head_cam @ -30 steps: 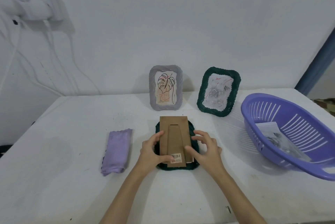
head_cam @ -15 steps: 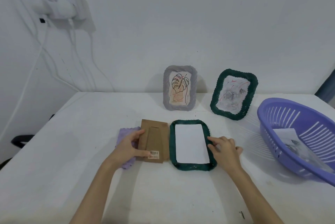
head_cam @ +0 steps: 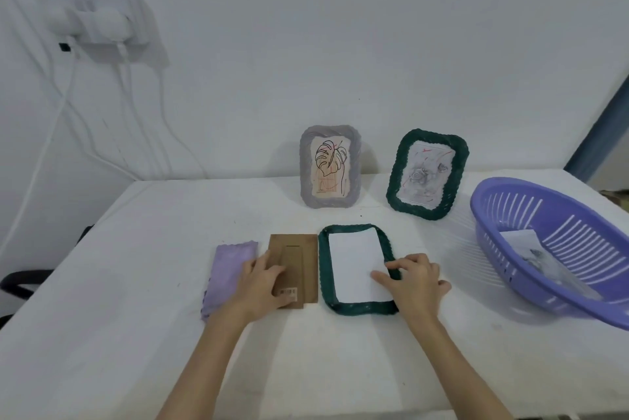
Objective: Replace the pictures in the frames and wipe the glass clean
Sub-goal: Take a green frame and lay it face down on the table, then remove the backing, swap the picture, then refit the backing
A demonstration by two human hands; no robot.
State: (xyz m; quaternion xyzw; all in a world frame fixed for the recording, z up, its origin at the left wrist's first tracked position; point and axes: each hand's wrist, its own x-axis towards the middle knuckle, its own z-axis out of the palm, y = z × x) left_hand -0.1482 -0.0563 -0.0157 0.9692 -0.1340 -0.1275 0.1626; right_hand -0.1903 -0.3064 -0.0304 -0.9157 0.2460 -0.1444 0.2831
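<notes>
On the white desk point(head_cam: 102, 334) I see my left hand point(head_cam: 260, 283) flat on the brown cardboard backing point(head_cam: 299, 259). My right hand point(head_cam: 413, 278) presses spread fingers on white paper point(head_cam: 354, 263) inside the face-down dark green woven frame point(head_cam: 323, 270). Behind stand two framed drawings.

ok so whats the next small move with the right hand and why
Probably pinch the white sheet by its right edge and lift it out. The backing is already off, lying under the left hand, the green frame lies face down, and the right hand's fingertips already rest on that edge.
</notes>
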